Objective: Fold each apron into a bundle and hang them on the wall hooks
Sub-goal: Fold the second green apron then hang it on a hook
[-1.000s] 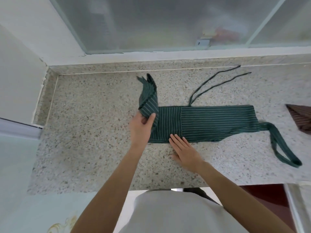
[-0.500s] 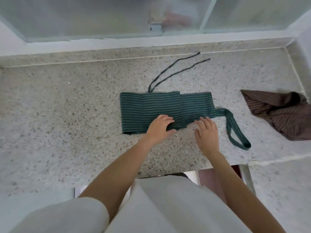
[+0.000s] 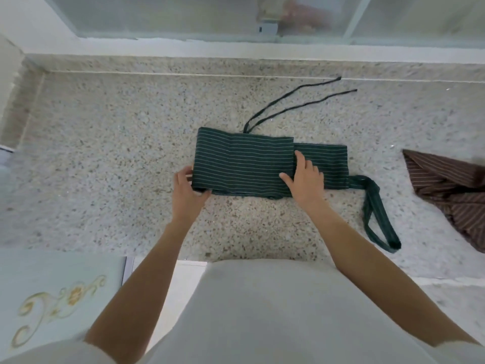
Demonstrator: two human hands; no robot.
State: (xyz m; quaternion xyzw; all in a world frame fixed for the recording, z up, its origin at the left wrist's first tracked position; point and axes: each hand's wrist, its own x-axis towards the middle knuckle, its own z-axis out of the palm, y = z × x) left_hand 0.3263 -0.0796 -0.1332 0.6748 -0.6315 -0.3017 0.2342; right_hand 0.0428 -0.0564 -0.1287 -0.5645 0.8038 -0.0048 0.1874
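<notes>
A green striped apron (image 3: 244, 161) lies folded into a long band on the speckled stone counter (image 3: 105, 153). Its thin ties (image 3: 296, 103) trail toward the back and its neck loop (image 3: 378, 216) hangs off the right end toward the front edge. My left hand (image 3: 187, 191) grips the band's left end, thumb under the front corner. My right hand (image 3: 305, 179) presses flat on the cloth where the folded layer ends. A brown striped apron (image 3: 446, 190) lies crumpled at the far right.
A frosted window (image 3: 183, 17) with a white sill runs along the back of the counter. A pale cabinet door with a gold floral motif (image 3: 57, 306) sits below the counter at the left. No wall hooks are in view.
The apron's left end has been folded over to the right, shortening the band. My left hand moved to the new left edge and my right hand now lies flat on the cloth.
</notes>
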